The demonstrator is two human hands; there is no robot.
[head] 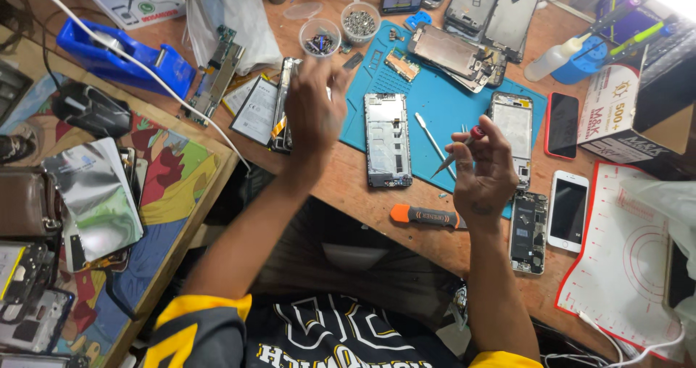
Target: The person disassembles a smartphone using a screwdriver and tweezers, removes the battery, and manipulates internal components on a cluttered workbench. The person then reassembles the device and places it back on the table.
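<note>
Bright, even light falls on the bench (348, 187), blown-out glare sits in the upper right of the frame, the left hand (315, 110) is motion-blurred, and edges bend slightly.

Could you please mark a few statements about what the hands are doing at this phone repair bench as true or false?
1. The right hand holds a small red-capped screwdriver. True.
2. The opened phone frame with bare metal inside lies on the white mat with red edging. False: it lies on the blue rubber work mat, partly over its near edge.
3. The left hand is raised above the wooden desk near the two small clear screw cups. True.
4. The orange-and-grey flat pry tool is held in the left hand's fingers. False: it lies on the desk near the right wrist.
5. The blue tape dispenser sits beside the right hand. False: it sits far off to the left.
</note>
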